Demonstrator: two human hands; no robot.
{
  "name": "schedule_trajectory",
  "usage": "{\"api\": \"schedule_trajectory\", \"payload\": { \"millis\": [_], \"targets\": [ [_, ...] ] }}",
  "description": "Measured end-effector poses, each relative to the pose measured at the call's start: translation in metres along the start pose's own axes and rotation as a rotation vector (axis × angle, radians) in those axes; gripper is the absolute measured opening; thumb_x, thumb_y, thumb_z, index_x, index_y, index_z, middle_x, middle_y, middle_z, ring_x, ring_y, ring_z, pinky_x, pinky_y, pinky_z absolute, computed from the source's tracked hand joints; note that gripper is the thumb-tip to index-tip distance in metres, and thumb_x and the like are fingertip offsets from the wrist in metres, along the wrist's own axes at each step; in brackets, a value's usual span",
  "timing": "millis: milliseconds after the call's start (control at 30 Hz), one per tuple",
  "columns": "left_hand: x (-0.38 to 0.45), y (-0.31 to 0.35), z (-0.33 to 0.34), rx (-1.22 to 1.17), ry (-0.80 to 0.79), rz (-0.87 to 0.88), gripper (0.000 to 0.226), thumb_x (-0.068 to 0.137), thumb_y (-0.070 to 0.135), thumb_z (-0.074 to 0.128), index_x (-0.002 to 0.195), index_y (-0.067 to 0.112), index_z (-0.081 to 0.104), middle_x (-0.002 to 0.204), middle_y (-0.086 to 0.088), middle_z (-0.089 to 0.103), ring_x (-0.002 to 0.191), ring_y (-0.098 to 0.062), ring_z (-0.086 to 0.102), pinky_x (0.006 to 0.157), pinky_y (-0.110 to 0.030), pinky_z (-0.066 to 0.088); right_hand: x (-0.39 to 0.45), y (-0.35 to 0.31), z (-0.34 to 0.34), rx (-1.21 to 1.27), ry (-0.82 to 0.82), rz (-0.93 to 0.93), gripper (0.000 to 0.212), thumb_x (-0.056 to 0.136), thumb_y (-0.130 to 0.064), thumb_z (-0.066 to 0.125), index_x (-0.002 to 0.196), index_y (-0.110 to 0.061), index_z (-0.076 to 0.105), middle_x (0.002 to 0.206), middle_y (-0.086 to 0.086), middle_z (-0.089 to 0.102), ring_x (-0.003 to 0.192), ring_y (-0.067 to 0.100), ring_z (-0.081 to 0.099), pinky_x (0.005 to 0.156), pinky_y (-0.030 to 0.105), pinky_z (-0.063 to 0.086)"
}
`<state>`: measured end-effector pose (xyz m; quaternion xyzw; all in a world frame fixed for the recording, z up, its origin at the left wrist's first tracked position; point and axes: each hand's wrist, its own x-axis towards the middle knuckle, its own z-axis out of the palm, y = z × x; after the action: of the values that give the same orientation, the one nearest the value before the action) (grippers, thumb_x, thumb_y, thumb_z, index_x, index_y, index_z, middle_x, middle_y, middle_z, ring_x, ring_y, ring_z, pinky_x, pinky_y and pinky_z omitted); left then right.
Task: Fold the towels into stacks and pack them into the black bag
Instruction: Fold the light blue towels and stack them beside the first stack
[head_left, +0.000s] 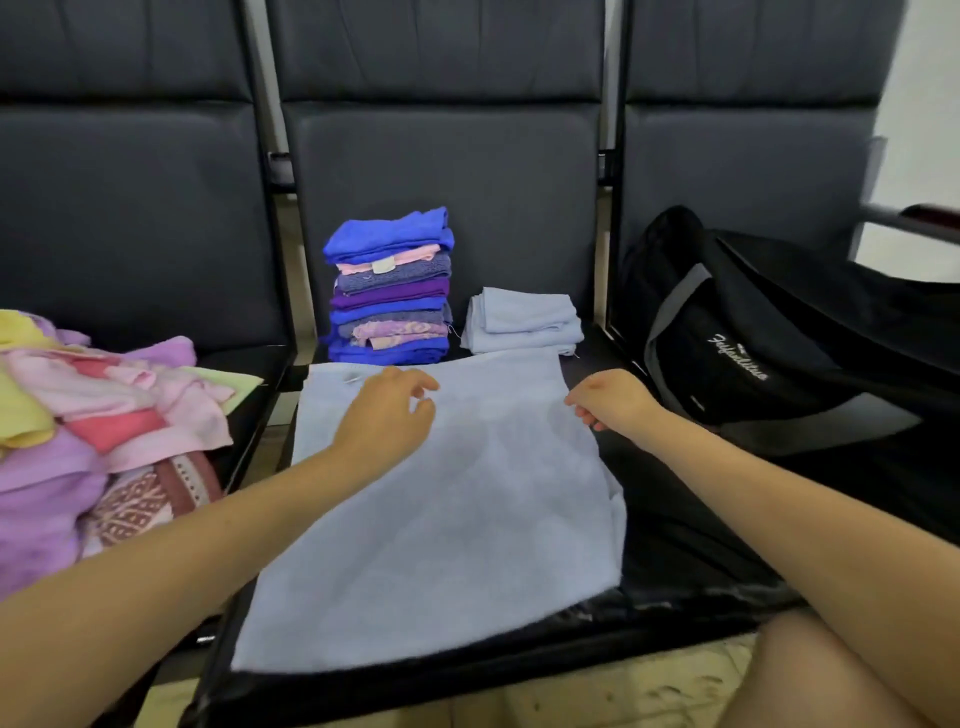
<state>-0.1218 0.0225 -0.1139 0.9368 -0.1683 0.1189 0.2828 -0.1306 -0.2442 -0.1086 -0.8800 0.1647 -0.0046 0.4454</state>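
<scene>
Nearest, both bare forearms reach forward from the bottom corners over the middle seat (675, 525), converging toward its far half. A pale blue towel (441, 519) lies spread flat on that seat, its near edge close to the seat's front lip. The left hand (387, 415) sits over the towel's far left part, palm down, fingers loosely curled with the tips pointing right, holding nothing. The right hand (608, 400) is at the towel's far right edge, fingers curled inward; whether they pinch the cloth cannot be told. The hands are well apart.

On the left seat lies a loose heap of unfolded towels (93, 431) in pink, yellow and purple. On the right seat lies the black bag (753, 343).

Beyond the spread towel, against the backrest, stands a tall stack of folded towels (389, 291) in blue and purple, and just right of it a low folded pale blue pile (522, 319).
</scene>
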Motion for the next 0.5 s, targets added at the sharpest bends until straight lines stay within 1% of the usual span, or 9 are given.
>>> {"api": "schedule_trajectory", "payload": {
  "millis": [67, 133, 167, 200, 233, 300, 367, 433, 500],
  "targets": [
    [-0.037, 0.014, 0.009, -0.033, -0.150, 0.093, 0.020, 0.091, 0.020, 0.052, 0.106, 0.022, 0.066, 0.095, 0.006, 0.054, 0.095, -0.016, 0.056, 0.088, -0.027, 0.042, -0.023, 0.007, 0.000, -0.059, -0.046, -0.053, 0.014, 0.088, -0.008, 0.060, 0.082, 0.002, 0.067, 0.068, 0.007, 0.060, 0.060, 0.016, 0.054, 0.064, 0.026, 0.047],
    [-0.070, 0.026, 0.015, -0.015, -0.307, 0.191, 0.020, 0.090, 0.028, 0.052, 0.103, 0.025, 0.067, 0.089, 0.012, 0.049, 0.092, -0.014, 0.056, 0.087, -0.023, 0.042, -0.044, 0.012, -0.004, -0.139, -0.097, -0.105, 0.015, 0.087, -0.007, 0.057, 0.081, 0.004, 0.065, 0.068, 0.008, 0.059, 0.063, 0.019, 0.053, 0.066, 0.027, 0.047],
    [-0.084, 0.032, 0.017, 0.001, -0.391, 0.215, 0.024, 0.089, 0.034, 0.052, 0.107, 0.026, 0.066, 0.092, 0.011, 0.049, 0.095, -0.013, 0.055, 0.087, -0.022, 0.041, -0.054, 0.015, -0.006, -0.193, -0.138, -0.113, 0.012, 0.087, -0.007, 0.056, 0.080, 0.000, 0.063, 0.070, 0.010, 0.057, 0.064, 0.019, 0.053, 0.066, 0.027, 0.047],
    [-0.094, 0.036, 0.018, 0.026, -0.467, 0.225, 0.032, 0.087, 0.043, 0.050, 0.112, 0.027, 0.063, 0.098, 0.009, 0.049, 0.100, -0.013, 0.053, 0.088, -0.021, 0.039, -0.064, 0.018, -0.008, -0.240, -0.186, -0.109, 0.009, 0.087, -0.008, 0.056, 0.080, -0.004, 0.060, 0.071, 0.011, 0.055, 0.064, 0.019, 0.052, 0.064, 0.025, 0.046],
    [-0.103, 0.041, 0.019, 0.066, -0.523, 0.232, 0.046, 0.083, 0.055, 0.044, 0.117, 0.029, 0.059, 0.105, 0.008, 0.048, 0.105, -0.013, 0.050, 0.090, -0.022, 0.038, -0.072, 0.021, -0.010, -0.265, -0.239, -0.087, 0.007, 0.088, -0.010, 0.057, 0.083, -0.005, 0.058, 0.071, 0.011, 0.054, 0.063, 0.018, 0.052, 0.060, 0.023, 0.047],
    [-0.116, 0.045, 0.021, 0.168, -0.562, 0.253, 0.076, 0.070, 0.076, 0.027, 0.129, 0.032, 0.047, 0.121, 0.008, 0.043, 0.114, -0.013, 0.042, 0.097, -0.027, 0.036, -0.083, 0.028, -0.014, -0.303, -0.309, -0.033, 0.011, 0.089, -0.014, 0.061, 0.092, -0.003, 0.060, 0.072, 0.008, 0.055, 0.063, 0.014, 0.052, 0.053, 0.018, 0.047],
    [-0.126, 0.046, 0.024, 0.238, -0.585, 0.270, 0.096, 0.063, 0.087, 0.019, 0.140, 0.032, 0.033, 0.135, 0.007, 0.035, 0.124, -0.016, 0.037, 0.105, -0.031, 0.033, -0.087, 0.034, -0.018, -0.375, -0.309, -0.033, 0.027, 0.088, -0.020, 0.065, 0.105, 0.001, 0.062, 0.080, 0.005, 0.057, 0.069, 0.013, 0.052, 0.055, 0.020, 0.046],
    [-0.132, 0.045, 0.027, 0.307, -0.585, 0.292, 0.107, 0.060, 0.094, 0.012, 0.147, 0.032, 0.022, 0.143, 0.007, 0.028, 0.131, -0.017, 0.032, 0.109, -0.032, 0.028, -0.089, 0.038, -0.021, -0.428, -0.292, -0.079, 0.038, 0.085, -0.025, 0.069, 0.111, 0.001, 0.061, 0.086, 0.000, 0.055, 0.075, 0.012, 0.050, 0.062, 0.022, 0.041],
    [-0.133, 0.045, 0.029, 0.317, -0.548, 0.286, 0.107, 0.057, 0.087, 0.005, 0.148, 0.032, 0.021, 0.145, 0.007, 0.027, 0.133, -0.018, 0.031, 0.110, -0.032, 0.027, -0.091, 0.039, -0.024, -0.406, -0.336, -0.094, 0.029, 0.085, -0.027, 0.070, 0.108, -0.010, 0.064, 0.087, -0.008, 0.055, 0.074, 0.006, 0.050, 0.062, 0.017, 0.038]
  ]
}}
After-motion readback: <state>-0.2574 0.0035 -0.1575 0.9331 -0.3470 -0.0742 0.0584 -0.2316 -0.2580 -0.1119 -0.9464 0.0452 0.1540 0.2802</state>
